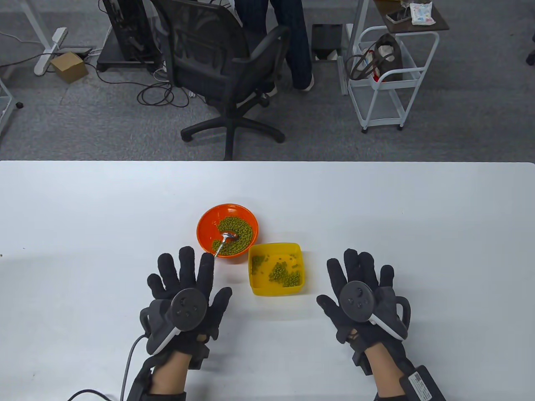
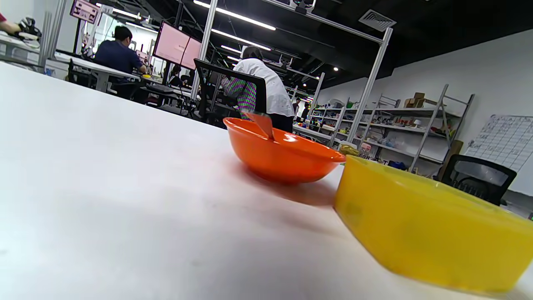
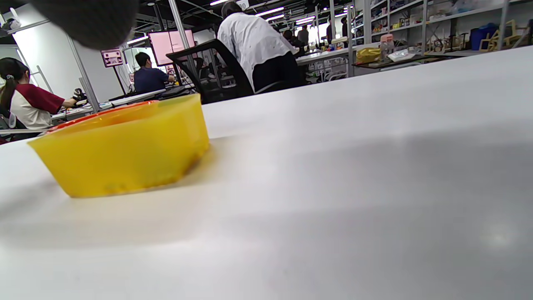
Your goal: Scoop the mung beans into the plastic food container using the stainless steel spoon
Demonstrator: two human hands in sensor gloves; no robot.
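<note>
On the white table (image 1: 376,200) stands an orange bowl (image 1: 228,232) with mung beans (image 1: 240,240) inside. The stainless steel spoon (image 1: 225,240) lies in this bowl: its scoop rests among the beans and its handle leans on the near rim, toward the left hand (image 1: 186,292). Just beside the bowl, on its near right side, is the yellow plastic food container (image 1: 276,269), which holds a smaller amount of beans. The left hand lies flat with fingers spread and holds nothing; its fingertips are near the spoon handle. The right hand (image 1: 361,292) is also flat, fingers spread, holding nothing, right of the container and apart from it.
</note>
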